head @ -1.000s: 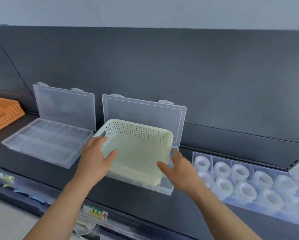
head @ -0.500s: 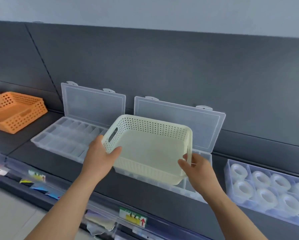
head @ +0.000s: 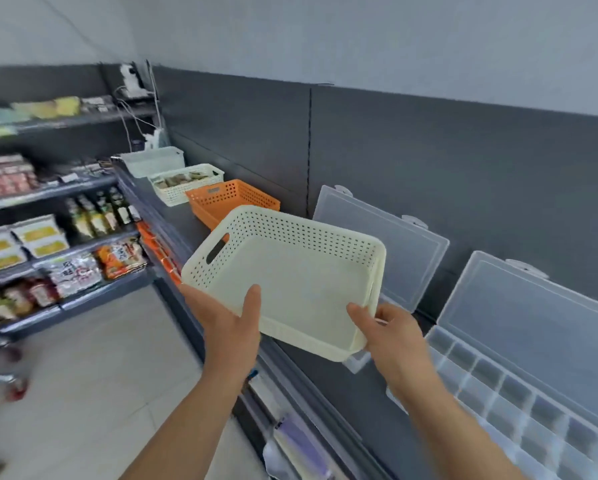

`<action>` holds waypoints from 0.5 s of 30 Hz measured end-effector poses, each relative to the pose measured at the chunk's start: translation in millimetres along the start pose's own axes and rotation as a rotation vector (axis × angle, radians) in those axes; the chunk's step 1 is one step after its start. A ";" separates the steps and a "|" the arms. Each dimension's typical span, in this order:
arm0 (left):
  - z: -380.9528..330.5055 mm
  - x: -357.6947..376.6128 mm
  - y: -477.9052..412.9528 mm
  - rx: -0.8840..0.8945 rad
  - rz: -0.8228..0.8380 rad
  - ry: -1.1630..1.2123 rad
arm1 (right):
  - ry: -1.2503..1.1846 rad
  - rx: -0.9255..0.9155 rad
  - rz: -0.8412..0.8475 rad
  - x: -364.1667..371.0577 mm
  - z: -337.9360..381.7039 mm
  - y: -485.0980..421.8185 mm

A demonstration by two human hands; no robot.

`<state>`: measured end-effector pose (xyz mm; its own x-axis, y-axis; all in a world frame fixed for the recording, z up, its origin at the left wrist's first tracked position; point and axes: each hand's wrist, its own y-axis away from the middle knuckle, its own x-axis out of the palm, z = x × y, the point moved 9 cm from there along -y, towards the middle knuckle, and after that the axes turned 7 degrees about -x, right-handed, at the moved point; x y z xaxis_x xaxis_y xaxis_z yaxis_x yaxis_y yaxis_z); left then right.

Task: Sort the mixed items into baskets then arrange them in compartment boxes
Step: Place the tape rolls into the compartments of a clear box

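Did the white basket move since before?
Yes. The white basket went left, off the right compartment box, towards the orange basket.

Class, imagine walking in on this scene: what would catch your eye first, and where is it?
The empty cream perforated plastic basket at centre, gripped by the left hand and right hand. Behind it sits an orange perforated plastic basket; to the right, a clear plastic compartment box lies open.

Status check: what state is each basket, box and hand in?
Cream basket: empty, tilted, held up.
Left hand: grips its rim.
Right hand: grips its corner.
Orange basket: looks empty.
White basket: holds items.
Near compartment box: lid open, empty.
Far compartment box: lid open.
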<state>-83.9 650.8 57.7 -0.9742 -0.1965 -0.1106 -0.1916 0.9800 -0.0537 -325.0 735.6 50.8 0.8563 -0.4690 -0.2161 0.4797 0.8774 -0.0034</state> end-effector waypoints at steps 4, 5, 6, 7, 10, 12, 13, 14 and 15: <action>20.5 -38.6 -46.5 -0.054 0.033 0.063 | -0.039 -0.031 0.129 108.5 23.0 -27.8; 25.9 -49.5 -61.3 -0.079 0.048 0.092 | -0.038 -0.038 0.149 136.4 28.9 -33.9; 30.9 -61.4 -77.5 -0.096 0.062 0.126 | -0.033 -0.056 0.166 164.5 36.7 -39.5; 34.0 -73.6 -93.3 -0.111 0.080 0.157 | -0.027 -0.071 0.184 192.7 44.8 -44.0; 40.4 -117.9 -147.4 -0.148 0.118 0.222 | -0.024 -0.122 0.234 275.9 69.5 -59.1; 40.3 -152.2 -188.1 -0.180 0.128 0.249 | -0.026 -0.150 0.255 324.5 84.4 -73.4; 39.1 -169.9 -209.4 -0.186 0.121 0.238 | -0.031 -0.146 0.250 345.5 88.7 -82.4; 35.4 -186.9 -229.7 -0.182 0.116 0.225 | -0.040 -0.144 0.229 363.0 94.1 -92.7; 33.5 -201.5 -250.4 -0.180 0.120 0.209 | -0.059 -0.146 0.204 377.2 100.3 -104.4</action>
<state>164.4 444.0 60.2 -0.9910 -0.0867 0.1024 -0.0735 0.9893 0.1260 -32.9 456.9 67.5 0.9443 -0.2821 -0.1696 0.2669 0.9577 -0.1072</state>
